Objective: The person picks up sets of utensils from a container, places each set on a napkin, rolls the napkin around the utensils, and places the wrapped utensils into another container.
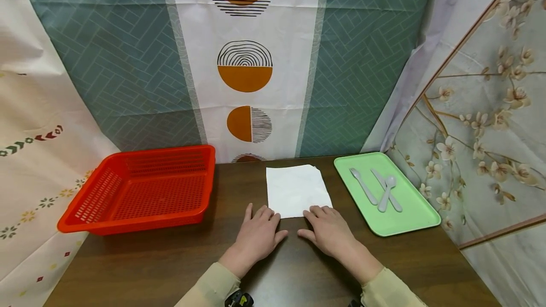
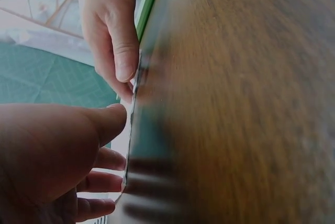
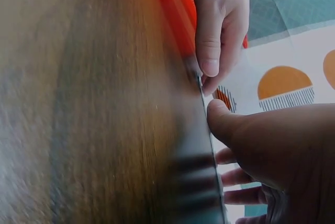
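Note:
A white paper napkin, square and lying flat, is on the brown table in the middle of the head view, with a slightly uneven layer at its far right corner. At its near left corner rests my left hand, fingers extended and thumb pointing inward. My right hand lies at the near right corner, fingertips on the napkin's edge. Both thumbs face each other across a small gap on the near side. From the wrist views, the left fingers and right fingers stretch out low over the tabletop.
On the left stands a red perforated plastic basket. At the right, a light green tray carries a grey fork, a knife and a spoon. Patterned curtains border the table's back and sides.

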The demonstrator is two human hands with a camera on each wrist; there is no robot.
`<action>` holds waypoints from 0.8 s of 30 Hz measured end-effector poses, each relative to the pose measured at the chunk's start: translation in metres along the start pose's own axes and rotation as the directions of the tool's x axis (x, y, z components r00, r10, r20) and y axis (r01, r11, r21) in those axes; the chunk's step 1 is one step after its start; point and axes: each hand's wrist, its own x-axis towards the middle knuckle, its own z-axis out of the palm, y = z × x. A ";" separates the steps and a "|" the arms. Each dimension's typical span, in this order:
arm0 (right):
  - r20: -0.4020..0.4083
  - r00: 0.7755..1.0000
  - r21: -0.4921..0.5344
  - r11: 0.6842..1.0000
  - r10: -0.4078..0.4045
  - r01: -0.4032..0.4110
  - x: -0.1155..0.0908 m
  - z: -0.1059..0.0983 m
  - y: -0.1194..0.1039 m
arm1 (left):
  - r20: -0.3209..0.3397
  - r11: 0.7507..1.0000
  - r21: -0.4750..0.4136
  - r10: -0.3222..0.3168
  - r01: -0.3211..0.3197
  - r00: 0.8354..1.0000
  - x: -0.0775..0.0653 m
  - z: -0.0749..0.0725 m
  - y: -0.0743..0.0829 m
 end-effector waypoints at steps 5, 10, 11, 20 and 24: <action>-0.016 0.999 -0.029 0.998 -0.048 0.048 -0.003 -0.002 -0.006 | -0.011 1.000 -0.012 0.002 -0.002 1.000 -0.007 -0.005 -0.003; -0.023 0.997 -0.030 0.997 -0.076 0.075 -0.002 -0.007 -0.010 | -0.037 0.999 -0.034 0.006 -0.008 0.999 -0.010 -0.006 -0.005; -0.031 0.997 -0.020 0.997 -0.077 0.077 -0.001 -0.007 -0.009 | -0.045 0.999 -0.044 0.010 -0.012 0.999 -0.009 -0.005 -0.005; -0.067 0.998 0.058 0.998 0.005 -0.001 0.028 -0.002 0.019 | -0.042 0.990 -0.135 0.036 -0.041 0.998 0.010 -0.001 0.006; -0.007 1.000 0.057 0.998 -0.013 0.014 0.034 0.001 0.028 | -0.005 0.988 -0.143 0.049 -0.049 0.999 0.015 -0.001 0.009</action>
